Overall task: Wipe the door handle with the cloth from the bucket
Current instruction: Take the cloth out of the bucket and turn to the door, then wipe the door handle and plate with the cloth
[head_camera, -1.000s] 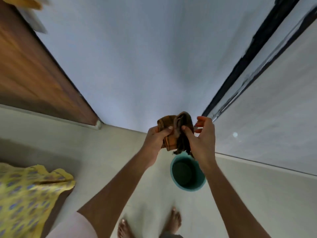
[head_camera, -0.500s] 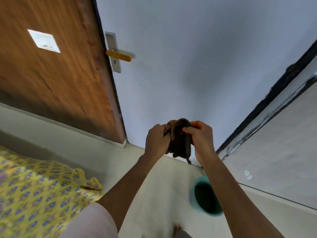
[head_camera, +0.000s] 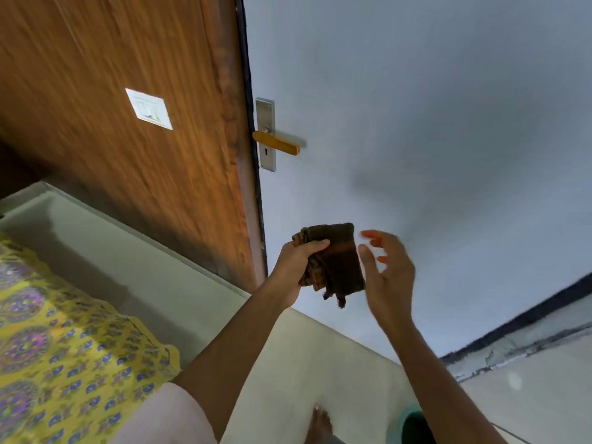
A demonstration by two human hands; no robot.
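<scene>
A dark brown folded cloth [head_camera: 338,261] hangs in front of the pale grey door [head_camera: 416,123], gripped along its left edge by my left hand [head_camera: 296,264]. Just right of the cloth, my right hand [head_camera: 389,270] has its fingers spread and holds nothing. The yellow lever door handle [head_camera: 277,143] sticks out of a steel plate [head_camera: 266,133] near the door's left edge, well above both hands. Only a sliver of the green bucket [head_camera: 413,426] shows at the bottom edge, partly hidden behind my right forearm.
A wooden panel [head_camera: 128,107] with a white switch plate [head_camera: 149,108] stands left of the door. A yellow patterned bedspread [head_camera: 57,341] fills the lower left. Pale floor tiles [head_camera: 288,363] and my bare foot [head_camera: 320,424] lie below. A dark strip [head_camera: 528,322] runs along the right.
The view swung up and left, bringing the handle to the middle and the bucket to the bottom edge. My right hand let go of the cloth and opened; the left hand kept hold.
</scene>
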